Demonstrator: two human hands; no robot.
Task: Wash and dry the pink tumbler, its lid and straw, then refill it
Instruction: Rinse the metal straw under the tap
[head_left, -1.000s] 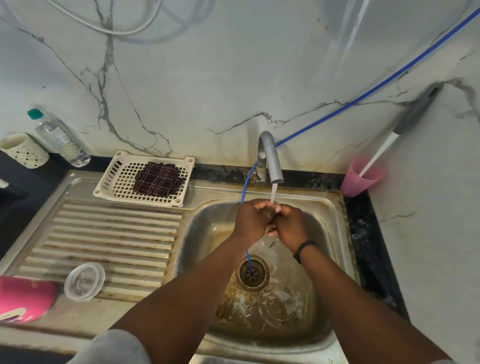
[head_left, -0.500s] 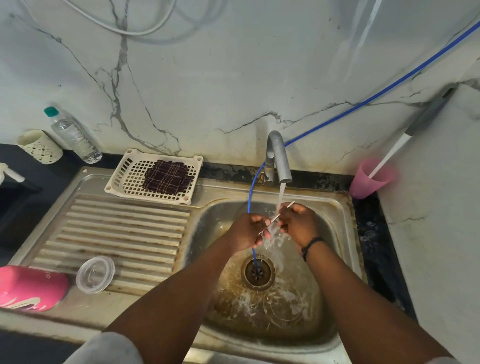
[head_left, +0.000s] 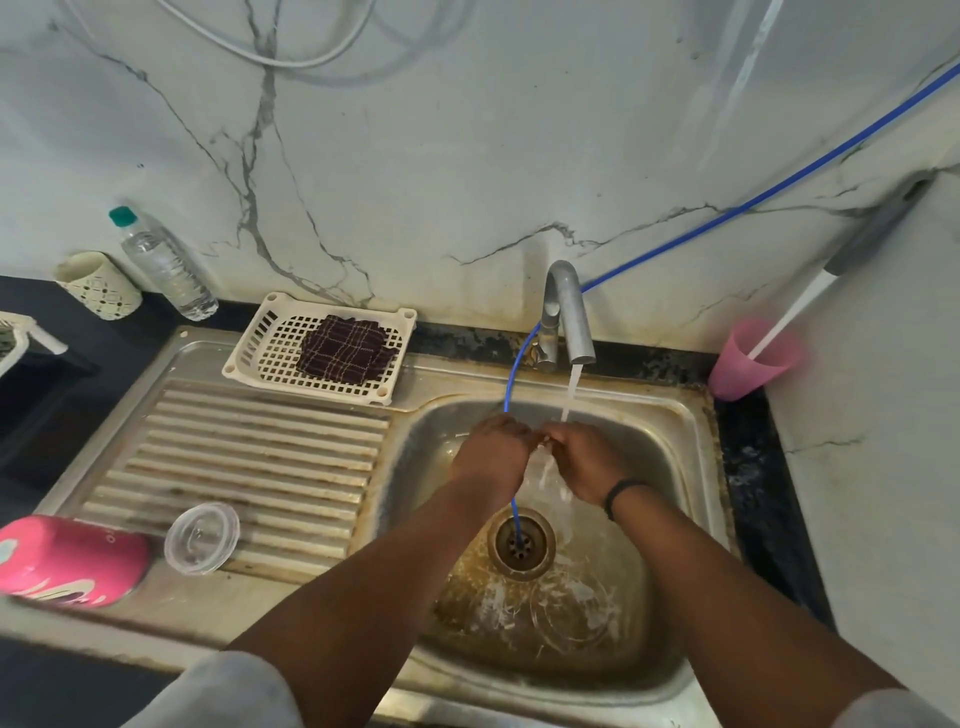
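Both hands meet under the tap's stream (head_left: 570, 392) over the sink (head_left: 691, 415); the left hand (head_left: 493, 453) and right hand (head_left: 584, 460) curl inward, but whether the fingers grasp the straw I cannot tell. The pink tumbler (head_left: 72, 561) lies on its side with the lid (head_left: 201, 538) just beside it, well left on the drainboard (head_left: 260, 457), nearer the left hand.

The left hand (head_left: 493, 457) and right hand (head_left: 584, 460) have closed together under the tap stream at frame centre; the thin straw, visible earlier, is now hidden.

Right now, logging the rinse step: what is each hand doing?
Left hand: fingers curled under the running water; what it holds cannot be told.
Right hand: the same, contents hidden.
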